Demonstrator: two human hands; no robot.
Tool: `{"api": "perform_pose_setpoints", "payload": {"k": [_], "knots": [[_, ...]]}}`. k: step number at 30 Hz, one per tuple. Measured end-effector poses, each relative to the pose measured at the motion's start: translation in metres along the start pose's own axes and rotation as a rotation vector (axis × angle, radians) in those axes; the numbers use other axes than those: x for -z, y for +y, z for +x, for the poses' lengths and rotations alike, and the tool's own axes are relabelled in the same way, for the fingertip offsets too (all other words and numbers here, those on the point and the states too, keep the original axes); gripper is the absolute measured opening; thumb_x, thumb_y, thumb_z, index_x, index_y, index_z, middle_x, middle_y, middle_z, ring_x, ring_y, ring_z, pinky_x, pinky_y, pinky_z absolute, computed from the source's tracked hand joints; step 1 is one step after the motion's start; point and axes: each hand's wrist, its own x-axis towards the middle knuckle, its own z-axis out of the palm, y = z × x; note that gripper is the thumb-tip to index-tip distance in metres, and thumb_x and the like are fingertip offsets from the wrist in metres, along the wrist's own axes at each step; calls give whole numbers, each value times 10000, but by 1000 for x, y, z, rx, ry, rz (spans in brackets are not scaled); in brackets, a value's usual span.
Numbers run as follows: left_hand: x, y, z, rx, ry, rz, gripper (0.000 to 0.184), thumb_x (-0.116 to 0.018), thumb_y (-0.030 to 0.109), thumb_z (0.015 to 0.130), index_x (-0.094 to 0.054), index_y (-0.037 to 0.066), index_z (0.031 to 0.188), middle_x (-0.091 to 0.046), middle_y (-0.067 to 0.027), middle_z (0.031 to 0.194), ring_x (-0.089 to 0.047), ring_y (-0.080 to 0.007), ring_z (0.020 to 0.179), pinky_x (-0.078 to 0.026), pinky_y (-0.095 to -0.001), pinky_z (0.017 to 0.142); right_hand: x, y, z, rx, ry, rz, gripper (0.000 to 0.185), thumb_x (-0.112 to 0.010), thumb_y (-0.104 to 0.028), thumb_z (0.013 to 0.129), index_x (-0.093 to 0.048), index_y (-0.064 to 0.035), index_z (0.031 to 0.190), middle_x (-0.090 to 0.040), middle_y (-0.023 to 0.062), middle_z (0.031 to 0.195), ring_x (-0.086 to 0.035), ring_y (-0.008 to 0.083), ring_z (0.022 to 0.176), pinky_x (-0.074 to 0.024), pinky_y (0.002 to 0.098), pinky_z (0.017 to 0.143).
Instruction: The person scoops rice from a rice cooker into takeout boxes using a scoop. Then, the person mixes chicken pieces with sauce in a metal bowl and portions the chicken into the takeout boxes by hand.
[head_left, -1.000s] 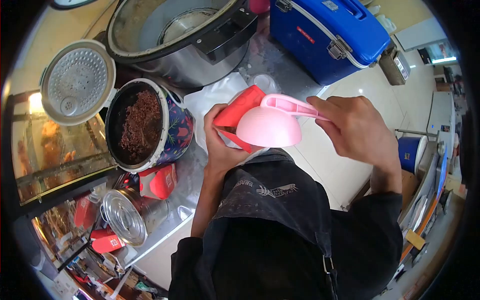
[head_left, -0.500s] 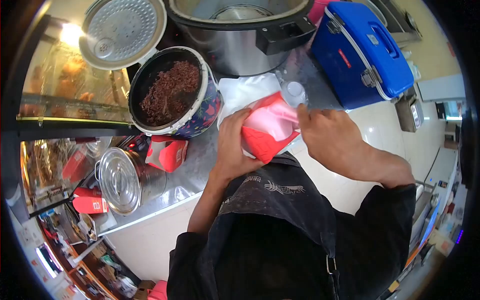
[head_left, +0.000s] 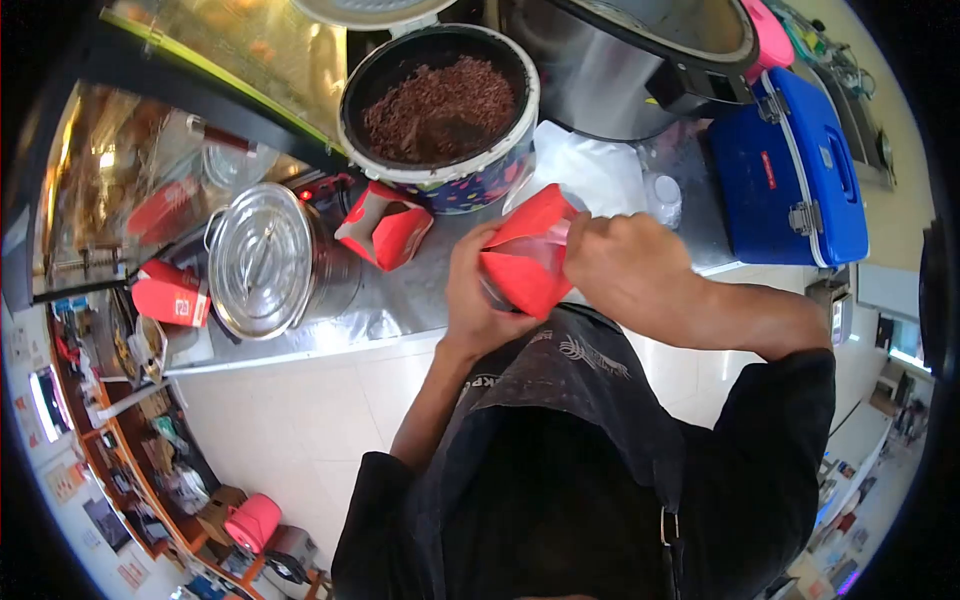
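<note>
My left hand point(head_left: 480, 295) is wrapped round the left and lower side of a red paper box point(head_left: 530, 255). My right hand point(head_left: 625, 265) grips the handle of a pink scoop point(head_left: 556, 234), whose bowl is down inside the box, mostly hidden by its red flaps. Behind the box stands a pot of dark reddish-brown rice point(head_left: 440, 105) with a patterned outside. Another red box point(head_left: 386, 228) sits open on the metal counter, left of my left hand. What the scoop's bowl holds cannot be seen.
A lidded steel pot point(head_left: 262, 262) stands on the counter point(head_left: 400, 310) at the left, near more red boxes point(head_left: 172, 295). A large steel cooker point(head_left: 600, 75), white paper point(head_left: 590, 175), a clear plastic cup point(head_left: 663, 195) and a blue cooler point(head_left: 790, 175) are at the back and right.
The pink scoop has gone from above the red box down into it, and the box has tilted. The view has turned, so the counter's things appear farther right.
</note>
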Motion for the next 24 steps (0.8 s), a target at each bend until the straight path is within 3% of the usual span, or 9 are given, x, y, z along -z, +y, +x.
{"api": "perform_pose_setpoints", "payload": {"k": [2,10,11,14,15,18,19,22,24], "knots": [[10,-31,-22,-3,67,-121,1023,-944,246,496,-387,27,1326,-488,-201,1317,-510,-350,1209,-402,-440,1031,28,7,1,-29,0,-21,119,-678,-114,692,-698,-14,756,-646,152,732,-660,268,619,-535,333,546],[51,-61,-71,-167,464,-72,1001,-941,241,548,-344,48,1328,-463,-204,1327,-511,-339,1220,-386,-461,1060,73,31,-6,-264,248,412,189,-664,-63,798,-693,-5,975,-618,202,705,-593,334,583,-434,395,545],[50,-71,-91,98,368,-1,969,-939,234,552,-360,55,1308,-475,-196,1301,-515,-342,1216,-391,-446,1051,76,37,-5,-286,259,425,217,-660,-65,812,-692,-3,1018,-625,203,721,-572,334,567,-422,391,539],[57,-69,-103,136,208,107,962,-941,232,547,-368,58,1300,-482,-178,1284,-507,-331,1220,-395,-431,1037,72,47,17,-397,216,441,198,-661,-90,825,-693,-2,999,-599,213,706,-558,348,566,-422,399,546],[51,-69,-105,39,352,-213,990,-942,234,538,-362,49,1318,-481,-173,1285,-488,-317,1238,-395,-430,1031,63,50,21,-392,218,354,177,-650,-109,839,-689,6,968,-593,223,701,-563,365,574,-426,417,568],[60,-96,-131,332,164,63,1114,-965,296,505,-301,45,1363,-422,-160,1312,-465,-293,1230,-407,-413,1014,50,63,53,-427,174,324,181,-627,-160,871,-675,13,894,-596,239,715,-580,402,611,-436,461,620],[58,-98,-126,225,229,-10,1137,-967,329,511,-289,41,1377,-409,-162,1341,-460,-299,1241,-396,-412,1030,44,70,66,-403,222,236,189,-616,-178,881,-666,4,876,-609,234,740,-592,413,643,-446,475,636],[64,-89,-106,328,85,-142,1153,-976,329,473,-328,32,1378,-462,-170,1319,-457,-327,1262,-374,-433,1068,1,93,113,-347,322,-53,207,-606,-230,890,-663,-34,853,-654,193,789,-646,393,730,-499,483,651],[84,-96,-96,233,83,-232,948,-892,450,604,-446,3,1311,-483,-199,1311,-467,-327,1249,-384,-415,1034,-4,84,149,-376,249,-232,212,-600,-253,889,-681,-58,878,-675,155,793,-680,336,754,-534,467,659]]}}
